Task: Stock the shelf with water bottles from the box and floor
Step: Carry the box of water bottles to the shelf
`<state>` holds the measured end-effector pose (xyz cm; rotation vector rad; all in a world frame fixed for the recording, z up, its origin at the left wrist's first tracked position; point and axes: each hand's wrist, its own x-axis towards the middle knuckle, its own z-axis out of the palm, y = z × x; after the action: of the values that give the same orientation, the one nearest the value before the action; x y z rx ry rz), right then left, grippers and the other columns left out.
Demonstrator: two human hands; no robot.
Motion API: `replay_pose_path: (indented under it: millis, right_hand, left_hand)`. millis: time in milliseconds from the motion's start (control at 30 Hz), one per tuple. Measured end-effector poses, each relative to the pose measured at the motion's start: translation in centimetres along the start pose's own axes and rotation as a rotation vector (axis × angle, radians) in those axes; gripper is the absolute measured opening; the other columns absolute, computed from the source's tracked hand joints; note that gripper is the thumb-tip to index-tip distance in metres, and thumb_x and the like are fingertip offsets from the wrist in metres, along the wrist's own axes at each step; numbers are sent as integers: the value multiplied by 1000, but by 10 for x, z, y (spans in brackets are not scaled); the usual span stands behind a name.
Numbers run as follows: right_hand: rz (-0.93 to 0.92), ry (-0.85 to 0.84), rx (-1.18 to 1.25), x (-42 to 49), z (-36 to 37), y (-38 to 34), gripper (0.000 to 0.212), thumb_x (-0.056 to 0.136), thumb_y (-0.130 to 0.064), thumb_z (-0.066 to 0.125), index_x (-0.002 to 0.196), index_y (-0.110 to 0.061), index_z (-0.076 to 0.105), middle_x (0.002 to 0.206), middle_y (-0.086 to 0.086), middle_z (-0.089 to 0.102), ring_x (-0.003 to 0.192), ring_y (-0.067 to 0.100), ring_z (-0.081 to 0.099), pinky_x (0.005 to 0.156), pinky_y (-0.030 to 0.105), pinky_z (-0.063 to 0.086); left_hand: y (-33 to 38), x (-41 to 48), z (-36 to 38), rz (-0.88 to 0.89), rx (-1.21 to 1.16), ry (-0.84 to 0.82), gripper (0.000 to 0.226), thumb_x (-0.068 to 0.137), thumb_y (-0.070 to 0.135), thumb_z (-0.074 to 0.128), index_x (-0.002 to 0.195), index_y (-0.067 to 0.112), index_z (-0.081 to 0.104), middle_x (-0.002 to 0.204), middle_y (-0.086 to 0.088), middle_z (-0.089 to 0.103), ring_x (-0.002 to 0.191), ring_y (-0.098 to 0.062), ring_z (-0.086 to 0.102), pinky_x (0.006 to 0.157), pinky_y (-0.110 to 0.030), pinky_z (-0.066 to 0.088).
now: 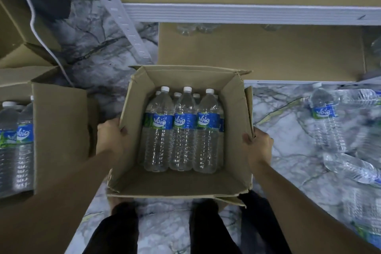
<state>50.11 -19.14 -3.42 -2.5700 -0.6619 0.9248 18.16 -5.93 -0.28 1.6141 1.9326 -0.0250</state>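
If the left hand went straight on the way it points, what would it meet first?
The box's left wall, which the left hand grips; behind it, probably the nearest bottle, though depth is unclear.

Left hand (111, 132), right hand (260, 142) grip box (177, 181).

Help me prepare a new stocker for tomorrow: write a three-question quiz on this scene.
1. True or false: the left hand and the right hand both grip the side walls of the open box.
2. The caps of the bottles in the box are: A white, B blue, C red.
3. Fill in: the loose bottles on the floor are to the person's ____.
Key: 1 true; 2 A; 3 right.
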Motion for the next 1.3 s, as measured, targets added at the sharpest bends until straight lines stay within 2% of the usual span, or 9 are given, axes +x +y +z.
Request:
replay_pose_path:
  millis: [100,200,400,500,733,867,967,1100,1300]
  right_hand:
    - [-5,-1,-5,27,-39,29,15,94,-5,50,86,-5,61,90,18,60,79,30,49,57,30,35]
    - [-31,35,-26,53,-75,52,33,91,0,46,63,-18,47,75,15,54,59,20,42,45,17,33]
    - [30,89,-15,91,-134,90,35,92,-1,52,62,-16,44,64,7,47,56,19,41,46,24,27]
    - [32,120,-25,107,-155,102,40,91,0,52,59,-22,40,65,9,46,54,16,39,45,24,24]
    - [63,147,-29,140,-180,113,27,87,-2,53,63,-13,50,63,13,49,61,30,48,49,28,32]
    - [73,147,-29,141,-185,114,12,89,-2,55,83,-3,64,69,17,55,67,32,51,57,32,38]
    - [70,132,-53,139,-186,115,12,91,-4,54,89,-2,66,65,11,50,67,27,43,63,31,33]
    - [75,124,-29,134,-182,114,18,93,-10,54,103,-4,68,76,13,57,79,32,54,67,32,37]
    - [101,49,-69,117,-182,113,23,97,-10,47,113,-2,61,98,27,64,99,42,59,75,39,42]
  left_hand:
    - [42,-18,36,-41,-24,50,32,84,13,49,97,-11,67,91,-31,66,93,-45,59,78,-39,41]
    - [78,-28,72,-79,9,72,23,88,2,54,103,-12,65,98,-34,65,96,-46,61,81,-44,47]
    - [147,-38,119,57,54,47,34,79,21,43,79,-7,63,77,-31,63,73,-45,59,66,-44,48]
    - [174,-38,135,72,12,16,26,84,14,46,77,-6,61,73,-28,62,69,-42,59,58,-39,45]
    - [205,-26,160,39,-43,16,13,83,4,51,70,4,55,74,-25,62,71,-41,60,56,-37,46]
    - [203,-25,162,46,2,-4,12,84,5,53,78,-1,61,77,-24,64,74,-40,60,57,-35,48]
    - [203,-22,160,52,18,-42,12,85,4,53,80,-4,62,78,-25,63,73,-41,60,56,-32,44]
    - [198,-18,155,26,49,-96,13,85,5,51,81,-3,61,80,-25,63,76,-44,61,54,-32,44]
    - [200,-15,146,33,201,-204,27,91,12,47,110,-1,60,104,-24,62,95,-42,59,71,-40,50]
